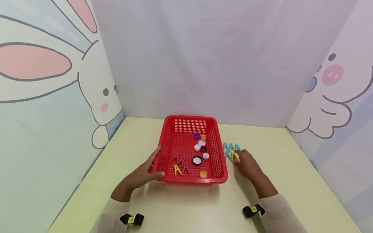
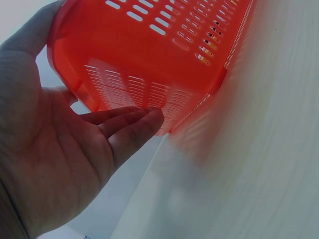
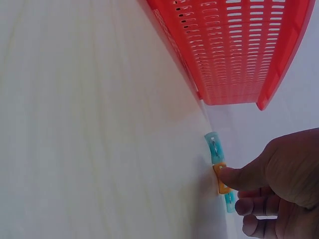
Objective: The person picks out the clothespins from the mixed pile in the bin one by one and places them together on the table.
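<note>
The right hand (image 1: 247,163) rested on the table (image 1: 279,181) just right of the red basket (image 1: 217,152), its thumb and fingers (image 3: 238,178) closed in a pinch on a yellow clothespin (image 1: 234,156) that lay touching a small row of teal clothespins (image 1: 231,148). The left hand (image 1: 144,174) lay against the basket's near left corner, fingers (image 2: 130,125) straight and pressed together along the slotted wall, thumb up at the rim. Inside the basket lay pink clothespins (image 1: 181,160), a second yellow one (image 1: 177,170) and several bottle caps (image 1: 201,148). The pinched clothespin appeared to be light, rigid moulded plastic with smooth, somewhat slippery faces; a spring presumably joined its two legs, so a grip across the flat sides near the middle would likely lift it without opening it, whereas pressure on the tail ends would spread the jaws. The basket looked thin-walled and light, liable to slide unless steadied.
</note>
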Tool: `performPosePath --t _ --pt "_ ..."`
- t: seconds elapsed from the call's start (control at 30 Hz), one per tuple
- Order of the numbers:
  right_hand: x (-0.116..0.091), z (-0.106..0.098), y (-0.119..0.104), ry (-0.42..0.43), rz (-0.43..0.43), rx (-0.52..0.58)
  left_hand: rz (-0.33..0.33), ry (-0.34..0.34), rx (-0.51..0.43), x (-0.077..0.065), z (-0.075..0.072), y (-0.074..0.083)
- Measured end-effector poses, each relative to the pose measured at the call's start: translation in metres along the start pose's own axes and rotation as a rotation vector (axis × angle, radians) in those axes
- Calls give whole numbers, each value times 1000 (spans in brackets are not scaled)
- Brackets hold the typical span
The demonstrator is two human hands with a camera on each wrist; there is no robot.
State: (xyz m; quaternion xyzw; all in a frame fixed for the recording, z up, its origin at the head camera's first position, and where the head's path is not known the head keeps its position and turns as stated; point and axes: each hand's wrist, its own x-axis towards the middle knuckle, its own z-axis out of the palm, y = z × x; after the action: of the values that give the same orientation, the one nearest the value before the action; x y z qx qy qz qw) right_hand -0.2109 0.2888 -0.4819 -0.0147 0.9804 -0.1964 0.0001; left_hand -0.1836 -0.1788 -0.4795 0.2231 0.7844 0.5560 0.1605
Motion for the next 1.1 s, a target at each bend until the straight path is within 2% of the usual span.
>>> performPosePath --t 0.4,0.67,0.9,1.1 --pt "-9 -11 -13 67 -57 -16 0 6 4 0 0 1" --pt "-17 -24 -27 196 -134 34 -2 5 2 0 0 0" --pt "-27 -32 -52 301 -223 44 -3 6 2 1 0 -1" --pt "-38 -36 -77 306 -253 40 -2 7 1 1 1 -1"
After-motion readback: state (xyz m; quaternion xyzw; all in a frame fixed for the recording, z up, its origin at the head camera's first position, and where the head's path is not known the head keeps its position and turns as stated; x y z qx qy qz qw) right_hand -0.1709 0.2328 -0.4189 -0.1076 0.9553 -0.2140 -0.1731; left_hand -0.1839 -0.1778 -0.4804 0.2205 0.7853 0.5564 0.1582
